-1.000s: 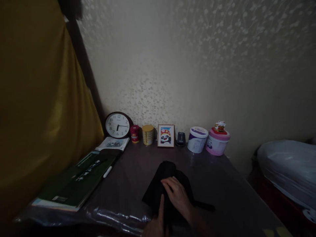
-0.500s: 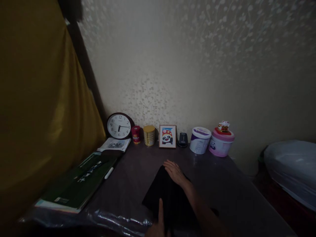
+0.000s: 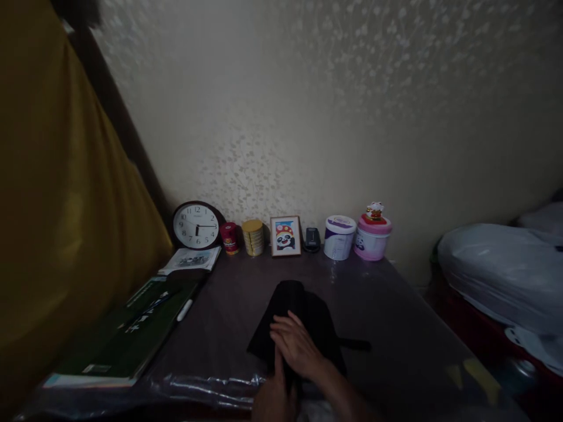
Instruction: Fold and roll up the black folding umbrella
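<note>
Black cloth [image 3: 292, 302] is laid folded on the dark tabletop [image 3: 396, 328], near its front edge and well apart from the clock [image 3: 196, 225] and framed panda picture [image 3: 285, 235] set along the wall. The right hand [image 3: 295, 344] is pressed flat on it, fingers [image 3: 281, 325] spread, nothing gripped. Half a second earlier it was stretched to the cloth's far end; it has since been drawn back to the middle. The left hand [image 3: 273, 390] is kept at the near edge, one finger laid on the cloth; its other fingers cannot be made out.

cloth [image 3: 299, 305]: black, lower centre, on table [image 3: 396, 316]
right hand [image 3: 295, 344]: flat on cloth
left hand [image 3: 275, 392]: bottom edge, finger on cloth
clock [image 3: 196, 225]: left of centre, against wall
</note>
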`<state>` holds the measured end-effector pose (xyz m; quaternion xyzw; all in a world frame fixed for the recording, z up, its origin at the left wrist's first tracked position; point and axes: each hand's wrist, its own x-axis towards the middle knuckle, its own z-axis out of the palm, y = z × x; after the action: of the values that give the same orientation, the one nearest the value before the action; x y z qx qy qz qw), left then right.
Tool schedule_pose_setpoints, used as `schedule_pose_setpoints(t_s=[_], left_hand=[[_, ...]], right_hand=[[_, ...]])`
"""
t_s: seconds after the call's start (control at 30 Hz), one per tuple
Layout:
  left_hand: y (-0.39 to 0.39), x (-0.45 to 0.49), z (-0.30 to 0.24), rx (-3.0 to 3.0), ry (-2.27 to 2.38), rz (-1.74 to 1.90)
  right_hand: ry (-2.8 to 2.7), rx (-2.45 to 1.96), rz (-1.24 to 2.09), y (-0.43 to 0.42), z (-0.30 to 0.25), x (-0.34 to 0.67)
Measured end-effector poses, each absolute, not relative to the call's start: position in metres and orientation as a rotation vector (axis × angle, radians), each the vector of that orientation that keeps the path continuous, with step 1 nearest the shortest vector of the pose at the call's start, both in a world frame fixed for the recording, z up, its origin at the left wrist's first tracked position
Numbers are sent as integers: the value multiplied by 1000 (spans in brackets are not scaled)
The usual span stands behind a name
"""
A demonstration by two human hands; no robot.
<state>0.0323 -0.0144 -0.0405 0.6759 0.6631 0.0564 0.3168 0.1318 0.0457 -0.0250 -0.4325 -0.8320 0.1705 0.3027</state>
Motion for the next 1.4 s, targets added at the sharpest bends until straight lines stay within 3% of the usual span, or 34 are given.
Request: schedule_pose_setpoints(t_s=[0.23, 0.33, 0.57, 0.67, 0.8, 1.17, 1.4], left_hand=[[-19, 31, -38, 1816, 1711, 212], [-21, 32, -35, 1803, 1752, 234], [-21, 29, -33, 1811, 1765, 246], [-20, 28, -37, 1822, 1761, 242], [-18, 25, -42, 1778, 1720, 267], [-8, 6, -47, 1432, 1343, 705], [-8, 0, -47, 1401, 1350, 704]], right_hand=[[-1875, -1106, 713, 0, -30, 150], [-1709, -1233, 607, 15, -35, 171], [-1904, -1600, 299, 63, -57, 221], [-1872, -1576, 225, 70, -59, 221], [-2003, -1506, 356, 73, -65, 216], [-1353, -1694, 669, 83, -73, 258], [-1255, -1605, 843, 83, -64, 241]])
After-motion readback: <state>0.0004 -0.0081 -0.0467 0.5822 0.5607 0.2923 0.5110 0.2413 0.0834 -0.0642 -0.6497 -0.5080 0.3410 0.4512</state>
